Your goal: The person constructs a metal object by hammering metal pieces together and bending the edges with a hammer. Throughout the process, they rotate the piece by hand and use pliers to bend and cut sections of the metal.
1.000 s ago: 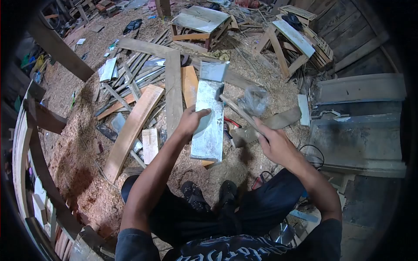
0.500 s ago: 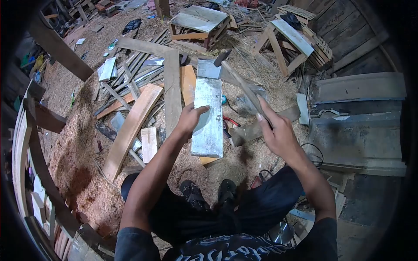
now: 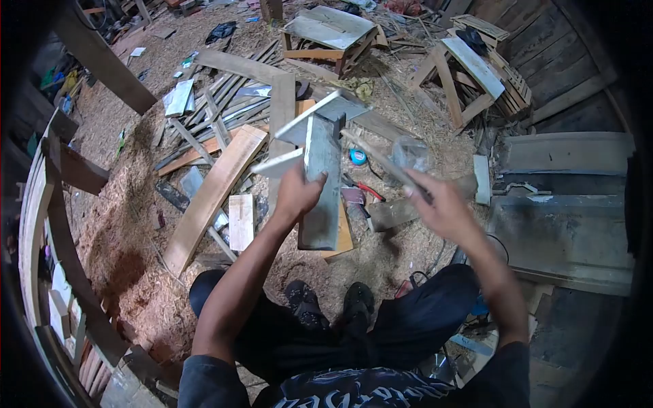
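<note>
My left hand [image 3: 298,196] grips a joined piece of pale, worn boards [image 3: 321,211], thumb on the long face. One short board stands across its far end, and another sticks out to the left beside my fingers. In my right hand [image 3: 443,205] is a hammer [image 3: 381,158], held by its wooden handle. The dark hammer head overlaps the far end of the boards in this view. Below and to the right lie pliers [image 3: 367,189] with red handles and a blue tape measure [image 3: 358,157].
A curved plank [image 3: 214,200] and a pile of wood strips [image 3: 231,102] lie on the shavings at the left. Small wooden stands [image 3: 330,28] are farther back. Large grey panels [image 3: 558,224] flank the right side, and a post [image 3: 102,64] rises at the left.
The boards in my left hand have turned, bringing the cross pieces into view. The hammer head has come down to their far end. The whole view has shifted slightly.
</note>
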The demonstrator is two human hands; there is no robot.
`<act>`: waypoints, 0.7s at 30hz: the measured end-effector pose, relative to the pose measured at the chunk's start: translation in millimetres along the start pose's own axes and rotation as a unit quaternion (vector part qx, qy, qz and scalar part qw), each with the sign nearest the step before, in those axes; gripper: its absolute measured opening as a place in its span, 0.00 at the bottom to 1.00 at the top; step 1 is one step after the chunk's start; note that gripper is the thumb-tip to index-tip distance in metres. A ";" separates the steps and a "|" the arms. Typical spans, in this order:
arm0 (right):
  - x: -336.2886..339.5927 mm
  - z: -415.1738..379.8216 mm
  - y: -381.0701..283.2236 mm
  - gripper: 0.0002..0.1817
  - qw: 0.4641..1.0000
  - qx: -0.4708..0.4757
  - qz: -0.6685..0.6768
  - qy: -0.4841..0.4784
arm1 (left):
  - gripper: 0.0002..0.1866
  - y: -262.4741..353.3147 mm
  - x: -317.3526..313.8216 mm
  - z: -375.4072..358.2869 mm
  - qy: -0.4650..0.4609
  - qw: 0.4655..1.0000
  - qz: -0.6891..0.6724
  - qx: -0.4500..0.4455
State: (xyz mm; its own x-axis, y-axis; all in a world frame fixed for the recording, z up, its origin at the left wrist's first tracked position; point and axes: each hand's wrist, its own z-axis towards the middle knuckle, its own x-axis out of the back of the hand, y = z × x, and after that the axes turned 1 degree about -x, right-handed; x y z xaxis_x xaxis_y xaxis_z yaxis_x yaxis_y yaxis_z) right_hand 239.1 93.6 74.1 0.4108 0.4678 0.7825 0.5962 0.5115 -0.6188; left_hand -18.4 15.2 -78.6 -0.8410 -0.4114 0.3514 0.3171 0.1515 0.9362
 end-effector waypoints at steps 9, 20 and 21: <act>-294.1 -34.3 79.6 0.16 0.965 -0.104 0.128 0.202 | 0.20 -95.2 -73.4 -11.6 -0.042 0.958 0.268 0.096; -346.1 -46.4 89.1 0.19 0.924 -0.189 0.223 0.247 | 0.18 -148.5 -111.9 -21.4 -0.077 0.939 0.328 0.076; -351.1 -49.2 88.6 0.19 0.927 -0.189 0.214 0.245 | 0.18 -151.3 -110.5 -24.6 -0.082 0.936 0.334 0.074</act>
State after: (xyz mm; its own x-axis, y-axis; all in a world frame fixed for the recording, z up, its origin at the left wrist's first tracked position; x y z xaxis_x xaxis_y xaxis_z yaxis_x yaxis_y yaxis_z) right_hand 181.6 -60.8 -252.1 0.8741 0.1397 0.4652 0.4669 0.0222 -0.8840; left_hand 37.3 15.6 -259.1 -0.5360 -0.0394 0.8433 0.7426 0.4533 0.4931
